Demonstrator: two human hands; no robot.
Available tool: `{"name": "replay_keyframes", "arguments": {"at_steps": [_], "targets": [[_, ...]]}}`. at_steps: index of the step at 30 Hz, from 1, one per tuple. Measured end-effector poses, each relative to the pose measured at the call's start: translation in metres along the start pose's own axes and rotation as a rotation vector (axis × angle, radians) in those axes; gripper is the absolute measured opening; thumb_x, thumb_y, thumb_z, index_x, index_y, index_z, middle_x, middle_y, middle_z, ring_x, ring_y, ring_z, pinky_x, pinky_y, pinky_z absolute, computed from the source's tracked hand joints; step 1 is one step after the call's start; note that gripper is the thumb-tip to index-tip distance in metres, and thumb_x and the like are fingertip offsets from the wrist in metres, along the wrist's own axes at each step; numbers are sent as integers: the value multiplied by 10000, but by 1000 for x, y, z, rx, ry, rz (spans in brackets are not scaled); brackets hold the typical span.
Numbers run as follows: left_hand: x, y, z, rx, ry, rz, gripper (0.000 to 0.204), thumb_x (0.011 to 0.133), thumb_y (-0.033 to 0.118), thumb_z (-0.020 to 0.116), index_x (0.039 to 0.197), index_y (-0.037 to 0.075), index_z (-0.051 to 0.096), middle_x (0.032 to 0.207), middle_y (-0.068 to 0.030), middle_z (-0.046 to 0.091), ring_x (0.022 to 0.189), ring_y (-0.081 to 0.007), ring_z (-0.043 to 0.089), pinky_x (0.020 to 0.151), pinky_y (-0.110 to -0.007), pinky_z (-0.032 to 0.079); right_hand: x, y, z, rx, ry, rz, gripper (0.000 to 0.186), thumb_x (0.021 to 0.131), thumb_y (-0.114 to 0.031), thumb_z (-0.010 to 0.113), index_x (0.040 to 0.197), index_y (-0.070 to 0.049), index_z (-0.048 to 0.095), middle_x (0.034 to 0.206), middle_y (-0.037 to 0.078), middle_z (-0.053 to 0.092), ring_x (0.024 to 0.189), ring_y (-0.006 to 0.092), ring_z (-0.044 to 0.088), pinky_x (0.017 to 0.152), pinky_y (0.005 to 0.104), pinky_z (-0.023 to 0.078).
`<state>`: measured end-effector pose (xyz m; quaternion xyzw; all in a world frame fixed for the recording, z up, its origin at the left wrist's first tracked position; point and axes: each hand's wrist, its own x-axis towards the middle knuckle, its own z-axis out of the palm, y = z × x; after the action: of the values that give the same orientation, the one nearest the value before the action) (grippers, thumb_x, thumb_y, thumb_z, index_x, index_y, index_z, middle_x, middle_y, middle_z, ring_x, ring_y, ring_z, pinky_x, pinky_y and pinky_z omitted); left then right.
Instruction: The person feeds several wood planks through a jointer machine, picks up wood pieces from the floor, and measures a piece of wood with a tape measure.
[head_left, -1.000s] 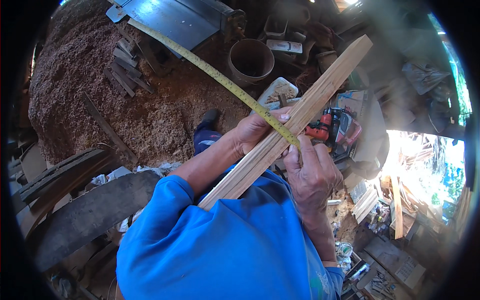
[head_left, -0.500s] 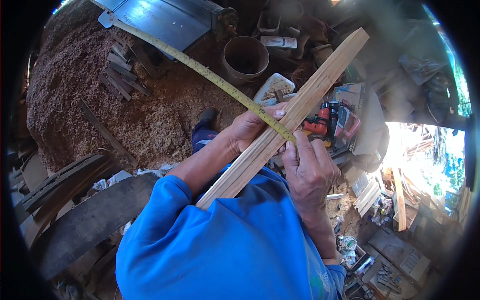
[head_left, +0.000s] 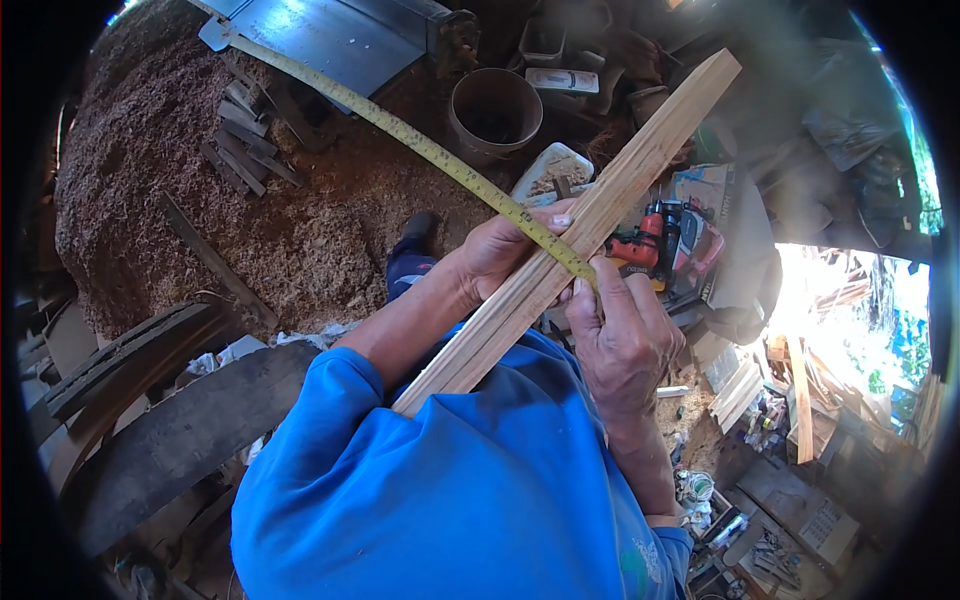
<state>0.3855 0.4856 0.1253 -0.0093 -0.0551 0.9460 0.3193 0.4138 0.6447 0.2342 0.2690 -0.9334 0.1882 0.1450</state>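
Note:
A long pale wooden strip [head_left: 650,150] slants up to the right from against my blue shirt. My left hand [head_left: 492,258] is closed round it from the left side, with the thumb on top. Across the strip lies the yellow blade of a tape measure [head_left: 425,145], stretching to the upper left, where it ends in a pale bluish tip near a metal machine surface. At the strip's right edge, my right hand [head_left: 632,335] pinches the near part of the blade between thumb and forefinger. No tape case can be made out.
Beyond the hands stand a round bucket [head_left: 495,112] and a white tub [head_left: 555,172]. A red power drill [head_left: 640,245] lies right of the strip. Wood shavings [head_left: 150,170] heap up at left, with curved boards [head_left: 190,450] below. The metal machine surface [head_left: 330,45] is at the top.

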Motion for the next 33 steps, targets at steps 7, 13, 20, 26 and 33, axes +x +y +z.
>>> {"name": "replay_keyframes", "arguments": {"at_steps": [7,13,20,26,33], "targets": [[2,-1,1,13,0,7,535,916,156,632,1400,19,449,1189,-181,611,1049,-300,679,775,-477,642,-1,0,-2,-13,17,-22,304,796,-145,755,1084,-55,715,683,53,482,556,215,572,491,360,464],[0,-3,6,4,6,-1,538,913,149,631,1402,19,448,1177,-179,613,1043,-298,679,789,-476,638,-5,-5,-7,7,-37,42,276,846,-140,734,1110,-65,704,750,88,566,600,271,606,548,400,472],[-4,0,6,63,-31,0,572,910,157,635,1420,17,418,1155,-188,609,1029,-292,681,772,-458,644,-5,-6,0,-47,19,-28,301,803,-152,754,1086,-60,715,680,49,470,551,210,563,483,355,456],[-4,2,3,186,20,-3,602,902,190,662,1423,20,411,1171,-160,596,1032,-262,667,794,-401,631,1,-9,-15,-62,-42,21,305,835,-143,737,1126,-54,709,710,61,513,596,229,584,517,375,475],[-7,8,30,730,354,26,838,791,248,756,1497,32,359,1014,-156,618,695,-268,682,563,-377,601,-70,104,22,718,334,793,213,999,-138,587,1135,-2,680,749,-4,524,656,91,494,573,301,427]]}}
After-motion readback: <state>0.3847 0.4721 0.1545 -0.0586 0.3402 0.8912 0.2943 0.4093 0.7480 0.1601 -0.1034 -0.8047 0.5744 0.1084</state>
